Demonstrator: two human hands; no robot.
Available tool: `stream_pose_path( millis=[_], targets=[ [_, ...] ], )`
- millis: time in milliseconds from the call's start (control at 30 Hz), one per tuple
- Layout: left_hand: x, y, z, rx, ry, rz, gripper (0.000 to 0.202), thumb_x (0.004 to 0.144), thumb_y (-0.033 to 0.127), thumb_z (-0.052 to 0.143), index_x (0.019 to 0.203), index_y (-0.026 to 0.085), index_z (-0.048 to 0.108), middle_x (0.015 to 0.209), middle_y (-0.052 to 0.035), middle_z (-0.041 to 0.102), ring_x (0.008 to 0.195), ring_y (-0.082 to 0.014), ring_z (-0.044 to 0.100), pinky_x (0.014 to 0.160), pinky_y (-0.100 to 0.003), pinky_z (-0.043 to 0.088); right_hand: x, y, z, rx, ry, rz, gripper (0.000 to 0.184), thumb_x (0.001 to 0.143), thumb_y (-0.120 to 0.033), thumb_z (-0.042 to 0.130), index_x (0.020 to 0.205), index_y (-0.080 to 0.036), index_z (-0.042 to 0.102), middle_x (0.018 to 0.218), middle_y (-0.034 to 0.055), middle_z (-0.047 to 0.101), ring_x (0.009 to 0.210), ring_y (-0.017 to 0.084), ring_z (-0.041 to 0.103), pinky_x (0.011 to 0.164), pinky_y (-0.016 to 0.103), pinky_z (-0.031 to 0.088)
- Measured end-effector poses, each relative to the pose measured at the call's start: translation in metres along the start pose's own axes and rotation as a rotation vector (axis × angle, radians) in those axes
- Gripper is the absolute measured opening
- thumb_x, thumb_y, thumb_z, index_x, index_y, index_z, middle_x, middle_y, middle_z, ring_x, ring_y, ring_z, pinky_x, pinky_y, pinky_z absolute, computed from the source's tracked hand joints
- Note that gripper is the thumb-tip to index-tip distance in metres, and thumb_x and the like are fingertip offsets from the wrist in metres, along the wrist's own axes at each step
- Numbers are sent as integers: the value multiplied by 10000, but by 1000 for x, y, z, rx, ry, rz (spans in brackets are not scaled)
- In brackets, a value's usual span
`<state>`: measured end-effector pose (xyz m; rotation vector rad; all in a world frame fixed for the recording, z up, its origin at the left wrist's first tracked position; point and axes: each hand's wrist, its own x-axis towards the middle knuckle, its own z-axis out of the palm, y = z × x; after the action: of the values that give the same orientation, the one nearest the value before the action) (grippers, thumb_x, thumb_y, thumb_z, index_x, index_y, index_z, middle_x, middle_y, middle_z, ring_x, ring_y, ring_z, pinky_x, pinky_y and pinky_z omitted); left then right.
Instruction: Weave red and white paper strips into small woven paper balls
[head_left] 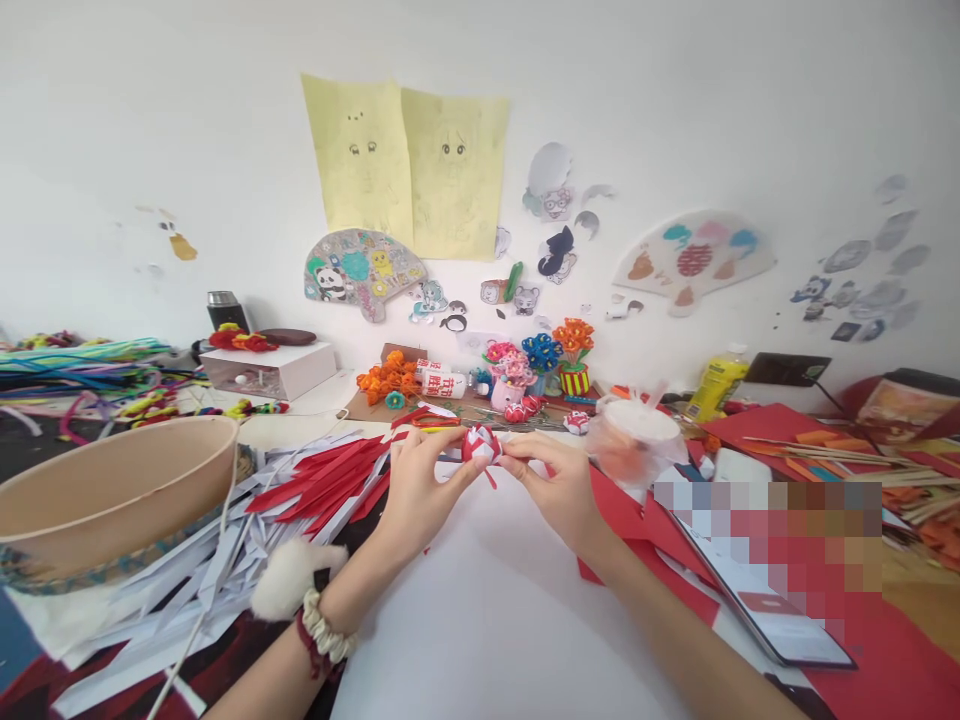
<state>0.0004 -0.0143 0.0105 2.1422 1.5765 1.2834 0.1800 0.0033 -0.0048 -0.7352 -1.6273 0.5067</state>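
Observation:
Both my hands meet over a white sheet (495, 600) and pinch a small red-and-white woven paper ball (480, 444). My left hand (421, 490) grips it from the left with closed fingers, and a loose red strip end hangs below the ball. My right hand (551, 480) holds its right side between thumb and fingertips. A fluffy white pom-pom and scrunchies (304, 600) sit on my left wrist.
A pile of red and white paper strips (300, 500) lies to the left, beside a tan bowl (112, 495). Paper flowers (525, 365), a plastic-wrapped cup (634, 440), red sheets, wooden sticks (847, 455) and a phone (765, 590) crowd the back and right.

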Motion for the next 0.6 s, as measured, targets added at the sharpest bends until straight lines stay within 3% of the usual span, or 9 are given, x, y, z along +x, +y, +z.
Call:
stream_pose_path(
  millis=[167, 400, 600],
  targets=[
    [-1, 4, -1, -5, -44, 17, 356, 823, 531, 592, 1056, 276, 681, 1008, -55, 697, 984, -277, 545, 896, -441, 363, 0, 0, 1, 92, 8, 138, 169, 753, -387, 735, 705, -226, 712, 730, 43, 698, 748, 215, 635, 683, 344, 516],
    [1, 2, -2, -23, -15, 9, 310, 828, 492, 606, 1027, 274, 701, 981, -41, 704, 959, -268, 543, 890, -425, 357, -1, -10, 5, 27, -26, 35, 127, 834, -322, 653, 816, -238, 746, 854, 77, 715, 833, 242, 648, 725, 373, 510],
    [1, 2, -3, -9, -14, 48, 296, 819, 480, 625, 1029, 286, 703, 960, -38, 705, 945, -266, 541, 889, -413, 351, -1, -8, 5, 191, 6, 242, 168, 758, -372, 722, 728, -209, 696, 808, 57, 675, 816, 219, 625, 733, 353, 504]
  ],
)
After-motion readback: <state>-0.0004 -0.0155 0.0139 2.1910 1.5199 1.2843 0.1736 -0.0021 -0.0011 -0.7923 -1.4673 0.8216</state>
